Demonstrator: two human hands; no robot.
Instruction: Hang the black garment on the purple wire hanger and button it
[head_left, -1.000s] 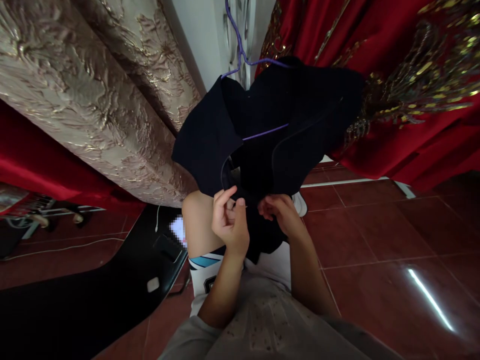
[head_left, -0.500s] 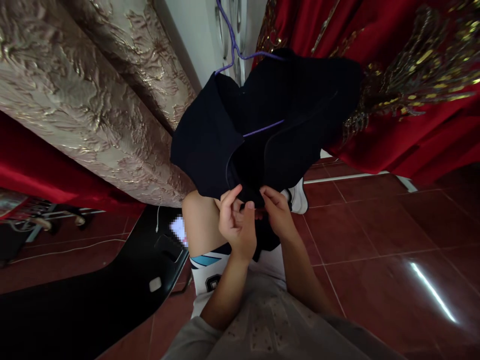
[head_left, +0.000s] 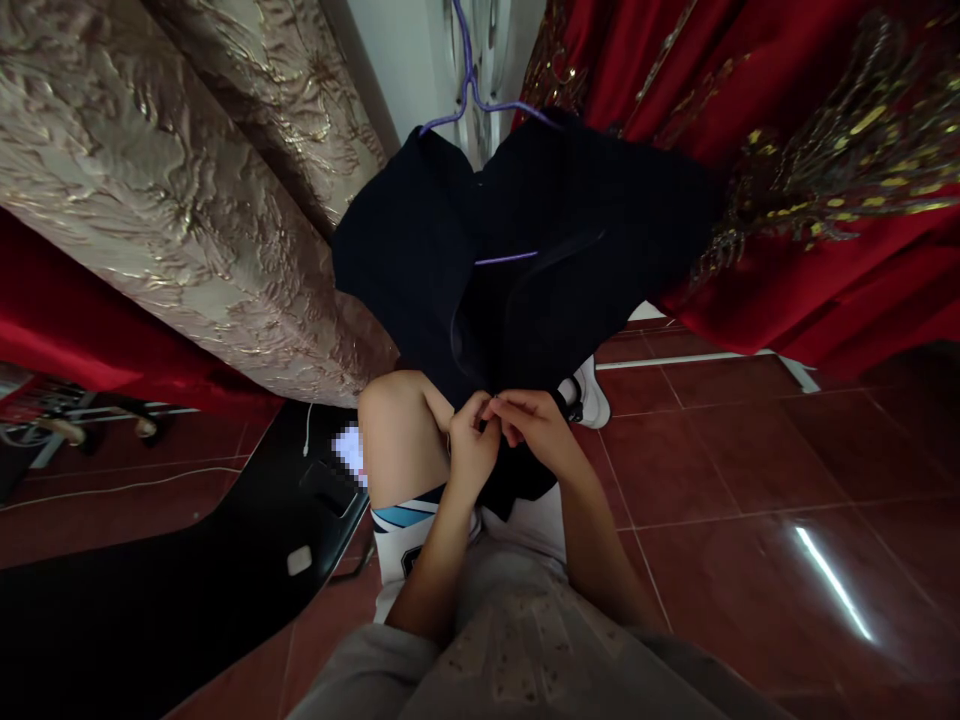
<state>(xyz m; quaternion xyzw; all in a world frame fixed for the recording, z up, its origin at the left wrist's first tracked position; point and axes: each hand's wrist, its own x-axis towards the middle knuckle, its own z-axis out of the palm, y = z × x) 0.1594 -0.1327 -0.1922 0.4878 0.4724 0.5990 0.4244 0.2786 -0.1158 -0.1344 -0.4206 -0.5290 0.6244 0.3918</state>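
Note:
A dark navy garment with an open front [head_left: 405, 250] hangs on a purple hanger [head_left: 469, 85] in front of my knees. Low on its front, my left hand [head_left: 472, 450] pinches the edge of the cloth. My right hand [head_left: 536, 425] closes on the opposite edge, its fingertips meeting those of the left. The two front edges come together between my fingers. Whether a button or another small fastener is there, I cannot make out. The garment's lower part [head_left: 517, 480] drops below my hands between my legs.
Beige textured cloth [head_left: 225, 220] hangs on the left, and red cloth with gold sequins [head_left: 810, 180] on the right. A black bench [head_left: 187, 540] beside my leg bears a phone [head_left: 328, 488] and a small white case [head_left: 299, 560]. A white rack foot [head_left: 806, 375] stands on the red-tiled floor.
My hands have moved together and now meet at the garment's front edges. My left fingers, spread before, are now curled in. The hanging garment has shifted slightly and its front opening has narrowed.

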